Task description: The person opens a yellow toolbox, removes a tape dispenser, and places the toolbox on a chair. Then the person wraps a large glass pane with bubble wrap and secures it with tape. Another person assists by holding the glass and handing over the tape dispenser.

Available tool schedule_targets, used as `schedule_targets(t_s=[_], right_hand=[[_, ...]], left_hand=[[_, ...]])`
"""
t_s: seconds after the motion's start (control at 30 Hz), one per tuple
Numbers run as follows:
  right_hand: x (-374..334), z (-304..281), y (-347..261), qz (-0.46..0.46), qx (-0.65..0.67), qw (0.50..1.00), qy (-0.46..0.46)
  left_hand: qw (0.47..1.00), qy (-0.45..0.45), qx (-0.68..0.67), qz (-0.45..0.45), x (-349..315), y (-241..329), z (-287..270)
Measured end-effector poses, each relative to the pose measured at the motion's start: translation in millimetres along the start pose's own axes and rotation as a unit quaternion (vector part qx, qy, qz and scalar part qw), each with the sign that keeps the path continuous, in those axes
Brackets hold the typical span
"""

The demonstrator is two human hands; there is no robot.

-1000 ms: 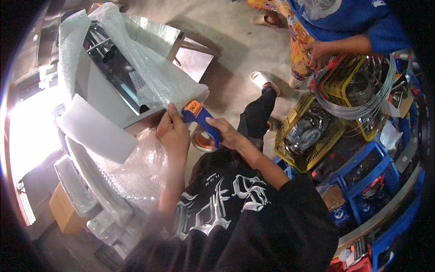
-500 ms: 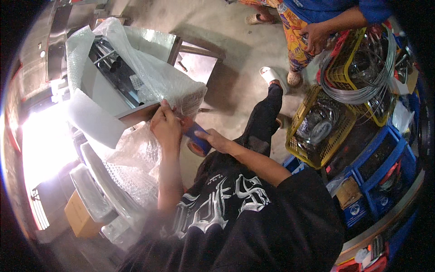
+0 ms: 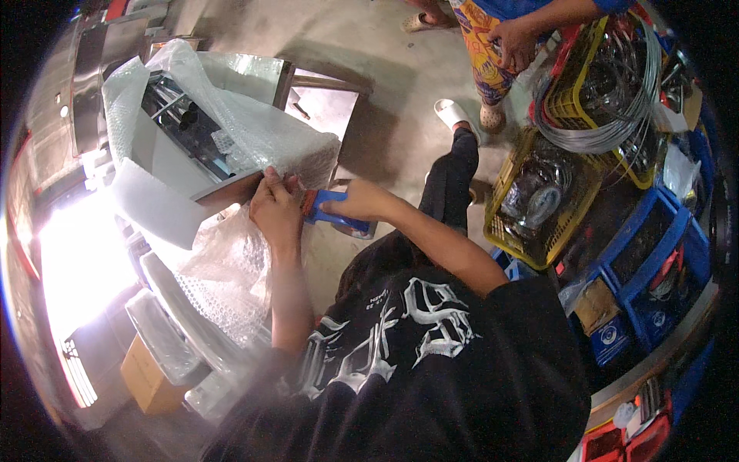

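Observation:
My right hand is wrapped round a blue and red tape dispenser, which lies nearly level just right of my left hand. The fingers of my left hand are bent together at the right end of a brown-faced panel, against the bubble wrap; what they pinch is hidden. Clear bubble wrap drapes over a long bundle of dark and shiny metal parts. A white foam sheet hangs along its near left side.
Another person's hand is at the upper right. Yellow crates with bagged parts, a wire coil and blue bins stand on the right. Wrapped long pieces and a cardboard box are at lower left.
My right hand has turned the tape dispenser from a downward slant to nearly level and raised it beside my left hand. The left hand stays at the panel's end, its fingers shifted slightly.

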State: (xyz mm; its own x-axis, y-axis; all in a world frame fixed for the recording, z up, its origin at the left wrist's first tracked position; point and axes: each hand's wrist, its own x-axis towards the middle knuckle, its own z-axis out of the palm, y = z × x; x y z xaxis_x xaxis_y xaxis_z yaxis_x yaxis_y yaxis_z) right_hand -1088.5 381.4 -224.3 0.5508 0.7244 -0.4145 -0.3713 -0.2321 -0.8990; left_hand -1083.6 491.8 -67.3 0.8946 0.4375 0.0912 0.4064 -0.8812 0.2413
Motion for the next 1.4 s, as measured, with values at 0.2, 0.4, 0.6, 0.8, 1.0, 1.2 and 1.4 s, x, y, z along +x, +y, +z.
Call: schedule_targets(t_s=[0.2, 0.4, 0.6, 0.8, 1.0, 1.2, 1.4], right_hand=[[16.0, 13.7, 34.6, 0.038, 0.181, 0.978, -0.101], [25.4, 37.7, 63.1, 0.027, 0.374, 0.900, -0.221], [24.9, 58.0, 68.3, -0.014, 0.351, 0.922, -0.163], [48.2, 103.9, 84.0, -0.068, 0.384, 0.911, -0.136], [53.5, 123.4, 89.4, -0.071, 0.449, 0.878, -0.152], [25.0, 98.1, 72.3, 0.002, 0.411, 0.905, -0.113], [20.8, 17.0, 7.9, -0.012, 0.024, 0.999, -0.024]], left_hand=[[0.998, -0.052, 0.003, 0.035, -7.5, -14.0, -7.7], [0.967, -0.149, 0.042, 0.201, -16.2, -36.2, -18.5], [0.878, -0.361, 0.103, 0.297, -24.7, -53.7, -32.3], [0.855, -0.413, 0.095, 0.299, 6.9, -118.2, -3.6], [0.883, -0.371, 0.139, 0.253, 11.6, -151.9, 2.6], [0.911, -0.344, 0.123, 0.189, 27.6, -161.2, 12.0], [0.904, -0.258, 0.085, 0.330, 41.7, -187.8, 38.1]])
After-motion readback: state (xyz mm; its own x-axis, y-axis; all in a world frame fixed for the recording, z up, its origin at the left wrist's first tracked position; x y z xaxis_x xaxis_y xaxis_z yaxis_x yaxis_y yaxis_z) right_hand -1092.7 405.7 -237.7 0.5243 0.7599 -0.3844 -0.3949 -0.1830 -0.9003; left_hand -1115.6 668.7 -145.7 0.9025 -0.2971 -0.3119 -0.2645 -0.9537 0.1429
